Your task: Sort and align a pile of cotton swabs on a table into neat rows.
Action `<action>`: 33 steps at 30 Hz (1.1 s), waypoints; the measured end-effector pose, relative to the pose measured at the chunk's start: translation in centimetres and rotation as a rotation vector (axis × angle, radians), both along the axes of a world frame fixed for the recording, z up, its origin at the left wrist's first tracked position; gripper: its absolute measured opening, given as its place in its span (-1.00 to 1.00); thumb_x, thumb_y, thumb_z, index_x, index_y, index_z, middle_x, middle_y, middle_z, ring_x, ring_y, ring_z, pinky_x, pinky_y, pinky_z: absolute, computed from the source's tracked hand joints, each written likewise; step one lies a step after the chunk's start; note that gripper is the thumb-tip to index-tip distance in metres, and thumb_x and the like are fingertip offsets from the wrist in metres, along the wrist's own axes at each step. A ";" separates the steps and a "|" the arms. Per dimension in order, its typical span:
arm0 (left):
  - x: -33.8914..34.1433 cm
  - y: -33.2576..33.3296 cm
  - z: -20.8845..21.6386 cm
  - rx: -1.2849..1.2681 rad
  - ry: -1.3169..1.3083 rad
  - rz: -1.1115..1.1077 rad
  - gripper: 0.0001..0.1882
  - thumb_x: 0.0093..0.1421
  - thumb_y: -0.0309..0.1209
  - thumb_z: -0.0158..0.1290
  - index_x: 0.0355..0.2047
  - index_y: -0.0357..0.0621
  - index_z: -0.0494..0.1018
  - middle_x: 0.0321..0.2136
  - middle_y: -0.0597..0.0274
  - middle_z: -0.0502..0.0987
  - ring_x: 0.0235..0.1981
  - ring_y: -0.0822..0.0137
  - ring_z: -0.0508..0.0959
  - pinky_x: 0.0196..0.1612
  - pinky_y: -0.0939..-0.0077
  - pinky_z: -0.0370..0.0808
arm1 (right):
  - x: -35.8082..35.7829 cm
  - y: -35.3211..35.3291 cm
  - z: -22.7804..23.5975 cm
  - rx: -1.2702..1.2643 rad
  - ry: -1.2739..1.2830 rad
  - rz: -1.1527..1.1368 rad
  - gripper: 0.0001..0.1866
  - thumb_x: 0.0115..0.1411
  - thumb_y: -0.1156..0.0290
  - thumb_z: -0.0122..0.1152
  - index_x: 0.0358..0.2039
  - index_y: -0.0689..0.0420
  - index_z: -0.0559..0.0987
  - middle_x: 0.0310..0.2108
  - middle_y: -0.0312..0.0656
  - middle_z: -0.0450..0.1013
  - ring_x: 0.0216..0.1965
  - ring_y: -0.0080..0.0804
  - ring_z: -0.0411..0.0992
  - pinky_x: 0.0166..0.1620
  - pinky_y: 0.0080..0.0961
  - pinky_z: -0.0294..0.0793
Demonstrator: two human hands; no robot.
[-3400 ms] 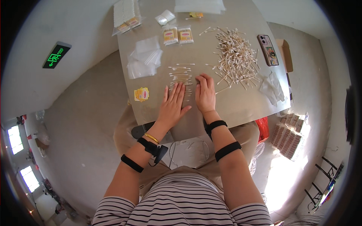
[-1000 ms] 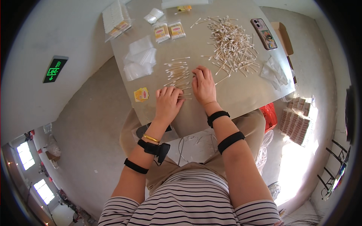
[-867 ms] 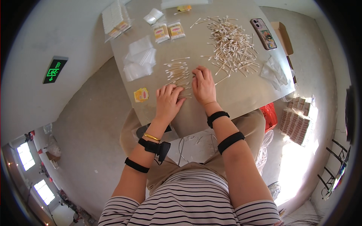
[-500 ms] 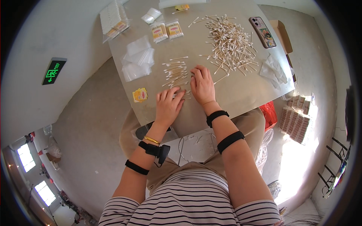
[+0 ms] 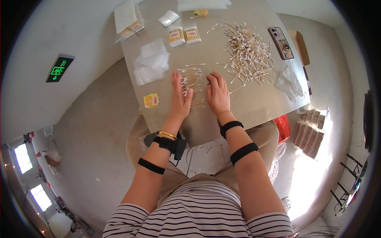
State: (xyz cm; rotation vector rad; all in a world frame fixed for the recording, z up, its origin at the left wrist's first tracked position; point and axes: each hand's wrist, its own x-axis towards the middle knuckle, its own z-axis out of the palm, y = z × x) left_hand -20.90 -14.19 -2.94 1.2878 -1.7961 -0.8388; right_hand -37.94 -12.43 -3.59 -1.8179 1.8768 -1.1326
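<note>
A row of loose cotton swabs (image 5: 192, 79) lies on the metal table between my two hands, roughly parallel and crosswise. My left hand (image 5: 181, 99) is open along the row's left side, fingers straight and pointing away from me, its edge against the swab ends. On the other side my right hand (image 5: 218, 96) rests with fingers curled in and the thumb close to them; whatever they may hold is hidden. A few more swabs (image 5: 197, 104) lie near my left thumb. Beyond my right hand is a big heap of cotton swabs (image 5: 248, 53).
Clear plastic bags (image 5: 152, 61) and yellow cards (image 5: 151, 100) lie at the left. Two filled swab packs (image 5: 184, 35) and a stack of packs (image 5: 129, 20) are farther back. A phone (image 5: 281, 43) and crumpled plastic (image 5: 289, 83) are near the table's right edge.
My left hand has slid forward along the swab row, and its bent fingers have straightened. The right hand stays beside the row, fingers curled. The whole view has shifted slightly.
</note>
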 end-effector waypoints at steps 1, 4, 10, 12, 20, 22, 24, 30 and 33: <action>-0.6 -0.4 0.0 -0.007 0.034 -0.033 -0.19 0.43 -0.01 -0.09 0.46 -0.30 -0.06 0.48 -0.29 -0.15 0.50 -0.17 -0.09 0.48 0.06 -0.05 | 0.0 0.0 0.0 -0.004 0.001 0.000 -0.67 0.22 0.52 0.12 0.02 0.17 0.50 0.09 -0.05 0.41 0.18 -0.02 0.36 0.23 -0.14 0.39; -0.9 -1.2 -0.5 -0.023 0.099 -0.029 -0.16 0.44 0.04 -0.14 0.46 -0.32 -0.10 0.49 -0.26 -0.19 0.51 -0.16 -0.12 0.49 0.08 -0.09 | 0.0 0.0 0.2 0.012 -0.065 0.019 -0.65 0.24 0.52 0.09 0.05 0.19 0.49 0.13 0.01 0.37 0.21 0.05 0.33 0.25 -0.13 0.36; 1.4 -4.7 -0.9 -0.017 0.161 0.000 -0.13 0.44 0.06 -0.17 0.46 -0.36 -0.13 0.49 -0.24 -0.15 0.52 -0.10 -0.11 0.50 0.14 -0.11 | 1.2 -2.9 0.6 -0.037 -0.333 0.057 -0.54 0.32 0.50 -0.01 0.24 0.20 0.36 0.30 0.14 0.17 0.31 0.20 0.21 0.30 -0.10 0.29; 1.1 -5.3 -0.6 0.000 0.145 -0.038 -0.13 0.44 0.07 -0.17 0.46 -0.37 -0.14 0.49 -0.25 -0.14 0.52 -0.10 -0.10 0.49 0.16 -0.09 | 1.6 -5.0 0.6 -0.025 -0.372 0.055 -0.54 0.36 0.47 -0.05 0.26 0.19 0.35 0.31 0.12 0.17 0.33 0.16 0.19 0.32 -0.12 0.27; -1.9 -5.5 -0.9 0.069 0.282 -0.115 -0.09 0.44 0.10 -0.20 0.47 -0.38 -0.20 0.49 -0.25 -0.16 0.52 -0.10 -0.12 0.49 0.18 -0.07 | 3.2 -6.8 0.4 0.035 -0.459 0.196 -0.50 0.34 0.48 -0.09 0.29 0.19 0.30 0.35 0.12 0.12 0.35 0.19 0.16 0.33 -0.12 0.25; -1.8 -5.7 -1.3 -0.011 0.304 -0.062 -0.13 0.46 0.07 -0.22 0.46 -0.38 -0.17 0.49 -0.24 -0.13 0.52 -0.09 -0.09 0.49 0.19 -0.06 | 3.5 -6.9 0.2 -0.024 -0.496 0.217 -0.51 0.32 0.53 -0.11 0.27 0.22 0.32 0.32 0.11 0.17 0.35 0.16 0.17 0.35 -0.16 0.23; -2.2 -5.6 -0.8 -0.080 0.343 -0.024 -0.17 0.47 0.04 -0.24 0.46 -0.38 -0.14 0.48 -0.22 -0.09 0.51 -0.09 -0.07 0.49 0.20 -0.05 | 2.3 -6.5 -0.3 -0.039 -0.562 0.159 -0.52 0.31 0.55 -0.12 0.25 0.24 0.35 0.30 0.12 0.21 0.35 0.13 0.18 0.35 -0.17 0.22; 0.7 -5.7 0.0 -0.081 -0.116 -0.082 -0.52 0.50 -0.27 -0.25 0.34 -0.20 0.25 0.22 0.00 0.44 0.38 -0.05 0.26 0.45 0.02 0.02 | -0.3 -2.5 1.5 -0.018 -0.517 0.048 -0.57 0.29 0.61 -0.16 0.16 0.29 0.43 0.22 0.11 0.31 0.28 0.02 0.26 0.34 -0.20 0.22; 0.3 -6.1 0.2 -0.112 -0.092 -0.103 -0.56 0.48 -0.33 -0.23 0.31 -0.09 0.30 0.08 0.14 0.56 0.29 -0.02 0.35 0.44 -0.07 0.03 | -0.8 -0.7 1.4 0.035 -0.480 0.025 -0.59 0.29 0.60 -0.15 0.14 0.26 0.44 0.20 0.10 0.31 0.26 0.00 0.29 0.33 -0.22 0.24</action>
